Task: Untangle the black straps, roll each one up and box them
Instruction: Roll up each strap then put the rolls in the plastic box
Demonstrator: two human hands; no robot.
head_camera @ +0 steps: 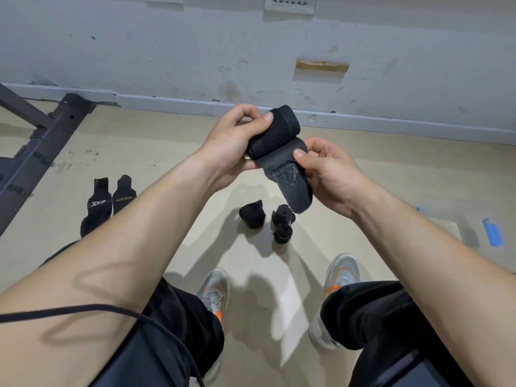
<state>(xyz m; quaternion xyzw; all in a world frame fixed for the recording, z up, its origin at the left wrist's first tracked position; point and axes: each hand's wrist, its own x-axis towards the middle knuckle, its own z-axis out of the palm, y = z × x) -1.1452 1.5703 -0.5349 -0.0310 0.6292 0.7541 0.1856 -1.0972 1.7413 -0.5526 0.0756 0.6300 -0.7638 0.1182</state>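
We hold the wide black fabric strap (279, 135) in mid-air, left hand (234, 141) curled round its rolled part, right hand (332, 174) pinching its loose tail, above three rolled black straps (251, 217) on the beige floor (167, 169).

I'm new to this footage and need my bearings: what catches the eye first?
At centre, the left hand grips a half-rolled black strap while the right hand pinches its loose tail. Below, three rolled straps lie on the floor, two flat lettered wraps to their left.
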